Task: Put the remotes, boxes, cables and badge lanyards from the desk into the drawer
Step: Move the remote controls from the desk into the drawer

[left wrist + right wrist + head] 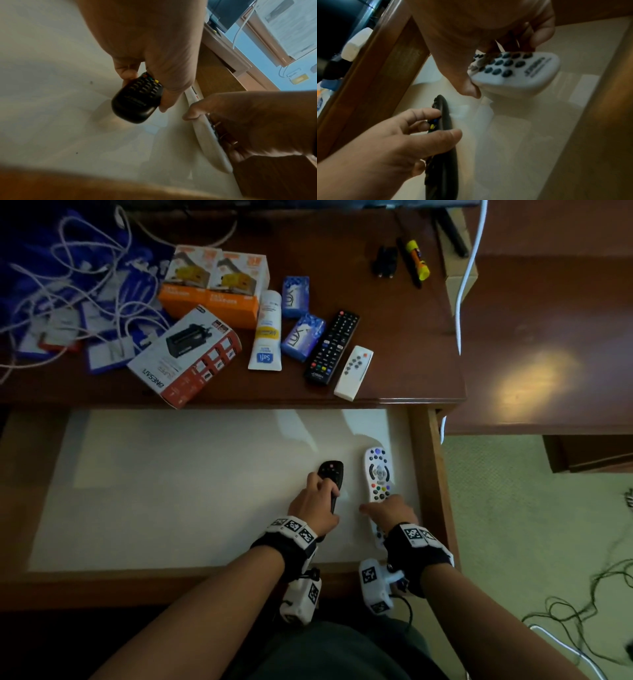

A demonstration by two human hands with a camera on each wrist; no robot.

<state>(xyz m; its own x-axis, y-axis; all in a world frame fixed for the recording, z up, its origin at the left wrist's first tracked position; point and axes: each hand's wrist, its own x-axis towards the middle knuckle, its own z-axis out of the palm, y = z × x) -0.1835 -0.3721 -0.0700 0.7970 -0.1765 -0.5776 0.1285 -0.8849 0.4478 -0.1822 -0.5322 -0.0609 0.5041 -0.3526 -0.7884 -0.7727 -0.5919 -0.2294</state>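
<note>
The open drawer has a white lined bottom. My left hand grips a black remote low over the right part of the drawer; its rear end sticks out below my thumb. My right hand holds a white remote with coloured buttons beside the drawer's right wall; its keypad end shows in the right wrist view. On the desk lie a long black remote, a small white remote, several boxes, and white cables with blue lanyards.
Two orange boxes, two blue soap packets and a white tube lie on the desk. A black plug and a yellow glue stick sit further back. Cables trail on the carpet at the right.
</note>
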